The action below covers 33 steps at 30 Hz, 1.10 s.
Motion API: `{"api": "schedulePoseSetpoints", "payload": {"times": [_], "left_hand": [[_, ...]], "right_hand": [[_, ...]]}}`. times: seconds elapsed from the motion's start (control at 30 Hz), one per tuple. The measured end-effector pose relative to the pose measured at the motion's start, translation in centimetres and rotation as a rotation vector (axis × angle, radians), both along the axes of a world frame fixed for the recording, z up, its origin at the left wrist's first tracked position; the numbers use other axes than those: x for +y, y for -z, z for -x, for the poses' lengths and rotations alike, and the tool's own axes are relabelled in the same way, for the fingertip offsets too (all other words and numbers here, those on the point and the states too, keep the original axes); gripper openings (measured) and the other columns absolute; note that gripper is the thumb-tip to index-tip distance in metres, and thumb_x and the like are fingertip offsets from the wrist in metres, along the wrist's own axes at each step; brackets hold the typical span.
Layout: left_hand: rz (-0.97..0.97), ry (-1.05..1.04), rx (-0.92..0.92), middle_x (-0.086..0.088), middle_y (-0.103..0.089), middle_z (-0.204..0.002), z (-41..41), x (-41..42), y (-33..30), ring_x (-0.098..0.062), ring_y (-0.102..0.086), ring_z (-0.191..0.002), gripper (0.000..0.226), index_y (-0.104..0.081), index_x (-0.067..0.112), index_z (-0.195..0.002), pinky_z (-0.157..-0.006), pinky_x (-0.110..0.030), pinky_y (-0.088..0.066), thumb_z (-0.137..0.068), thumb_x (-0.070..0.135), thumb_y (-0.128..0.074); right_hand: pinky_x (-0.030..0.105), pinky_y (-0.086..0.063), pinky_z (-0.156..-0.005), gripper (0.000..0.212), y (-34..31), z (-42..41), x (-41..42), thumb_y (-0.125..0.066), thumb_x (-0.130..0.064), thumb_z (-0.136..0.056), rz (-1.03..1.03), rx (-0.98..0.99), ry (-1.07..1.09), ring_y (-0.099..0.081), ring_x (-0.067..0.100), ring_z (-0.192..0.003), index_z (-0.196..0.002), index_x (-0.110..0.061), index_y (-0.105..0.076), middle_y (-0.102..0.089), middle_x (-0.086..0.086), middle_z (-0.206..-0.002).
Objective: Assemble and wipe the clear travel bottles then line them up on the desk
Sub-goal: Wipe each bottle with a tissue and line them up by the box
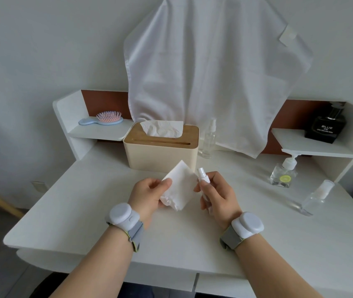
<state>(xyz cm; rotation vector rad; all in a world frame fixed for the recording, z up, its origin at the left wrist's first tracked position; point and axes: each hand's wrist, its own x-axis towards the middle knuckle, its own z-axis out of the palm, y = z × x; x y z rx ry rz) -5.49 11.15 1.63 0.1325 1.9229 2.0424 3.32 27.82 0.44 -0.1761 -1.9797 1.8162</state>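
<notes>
White tabletop (98, 211), left hand (149, 197) grip pinching folded tissue (180, 188), right hand (217, 196) grip clamped around small spray bottle (203, 179)

Left hand (149, 195) holding tissue (180, 188), right hand (216, 194) gripping small spray bottle (203, 181) (white cap), above desk (85, 211)

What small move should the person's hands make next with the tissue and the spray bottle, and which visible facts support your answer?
Probably bring the tissue against the small spray bottle and wipe it. The left hand pinches the folded tissue beside the bottle, which the right hand grips, cap already on, and the two look barely apart.
</notes>
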Motion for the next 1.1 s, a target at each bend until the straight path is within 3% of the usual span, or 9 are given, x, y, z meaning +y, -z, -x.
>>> {"api": "schedulePoseSetpoints", "payload": {"times": [0.1, 0.23, 0.37, 0.47, 0.6, 0.73, 0.93, 1.1], "left_hand": [[-0.243, 0.1, -0.151, -0.021, -0.066, -0.093, -0.7, 0.8, -0.3, -0.033, -0.067, -0.084, 0.025, -0.057, -0.005, -0.097, -0.076, -0.039, -0.058, -0.085, 0.015, -0.067], [-0.427, 0.223, -0.229, -0.031, -0.061, -0.114, -1.3, 1.5, -0.6, -0.035, -0.064, -0.101, 0.034, -0.051, -0.013, -0.113, -0.085, -0.038, -0.056, -0.081, -0.006, -0.06], [-0.529, 0.321, -0.188, -0.027, -0.064, -0.111, -1.6, 1.7, -0.7, -0.035, -0.065, -0.099, 0.053, -0.056, -0.008, -0.121, -0.08, -0.032, -0.056, -0.068, -0.016, -0.052], [-0.522, 0.357, -0.165, -0.03, -0.063, -0.109, -1.8, 1.8, -0.7, -0.039, -0.062, -0.101, 0.058, -0.056, -0.012, -0.118, -0.084, -0.035, -0.052, -0.06, -0.014, -0.045], [-0.537, 0.342, -0.13, -0.029, -0.062, -0.115, -1.9, 1.8, -0.5, -0.04, -0.058, -0.109, 0.058, -0.055, -0.006, -0.123, -0.086, -0.034, -0.049, -0.067, -0.015, -0.039], [-0.567, 0.38, -0.099, -0.03, -0.057, -0.127, -2.0, 1.7, -0.7, -0.04, -0.057, -0.114, 0.063, -0.05, 0.001, -0.133, -0.085, -0.035, -0.053, -0.073, -0.011, -0.037], [-0.564, 0.355, -0.055, -0.035, -0.057, -0.115, -1.9, 1.6, -0.3, -0.045, -0.057, -0.101, 0.057, -0.055, -0.005, -0.125, -0.078, -0.044, -0.05, -0.07, -0.008, -0.038], [-0.6, 0.353, -0.041, -0.031, -0.06, -0.109, -1.9, 1.5, -0.1, -0.041, -0.06, -0.099, 0.055, -0.056, -0.007, -0.122, -0.077, -0.04, -0.052, -0.071, -0.01, -0.037]], "right_hand": [[0.029, -0.039, -0.048, 0.019, 0.2, -0.1, -0.3, -0.055, -0.048, -0.081, -0.054, -0.025, -0.028, -0.046, 0.018, -0.048, -0.089, -0.031, -0.057, -0.067, 0.003, -0.075], [0.029, -0.042, -0.051, 0.025, 0.0, -0.2, -0.5, -0.051, -0.043, -0.086, -0.174, -0.022, -0.042, -0.048, 0.019, -0.049, -0.111, -0.04, -0.053, -0.063, -0.001, -0.073], [0.035, -0.047, -0.06, 0.041, -0.2, -0.3, -0.4, -0.05, -0.033, -0.095, -0.354, -0.031, -0.034, -0.05, 0.014, -0.056, -0.133, -0.047, -0.044, -0.052, 0.0, -0.066], [0.025, -0.043, -0.067, 0.049, -0.3, -0.4, -0.4, -0.051, -0.025, -0.098, -0.454, -0.017, -0.038, -0.047, 0.008, -0.06, -0.14, -0.048, -0.039, -0.048, -0.017, -0.061], [0.021, -0.041, -0.07, 0.05, -0.5, -0.6, -0.5, -0.051, -0.024, -0.1, -0.562, 0.004, -0.039, -0.046, 0.007, -0.063, -0.142, -0.047, -0.036, -0.051, -0.032, -0.068], [0.015, -0.04, -0.076, 0.049, -0.6, -0.6, -0.7, -0.048, -0.026, -0.101, -0.616, -0.005, -0.039, -0.051, 0.0, -0.074, -0.144, -0.046, -0.034, -0.047, -0.035, -0.086], [0.013, -0.041, -0.071, 0.035, -0.2, -0.4, -0.6, -0.041, -0.032, -0.098, -0.634, -0.032, -0.015, -0.055, 0.0, -0.073, -0.13, -0.046, -0.041, -0.057, -0.022, -0.083], [0.011, -0.04, -0.07, 0.032, 0.1, -0.3, -0.7, -0.041, -0.034, -0.097, -0.661, -0.037, 0.003, -0.057, 0.002, -0.073, -0.125, -0.047, -0.039, -0.06, -0.017, -0.084]]}}
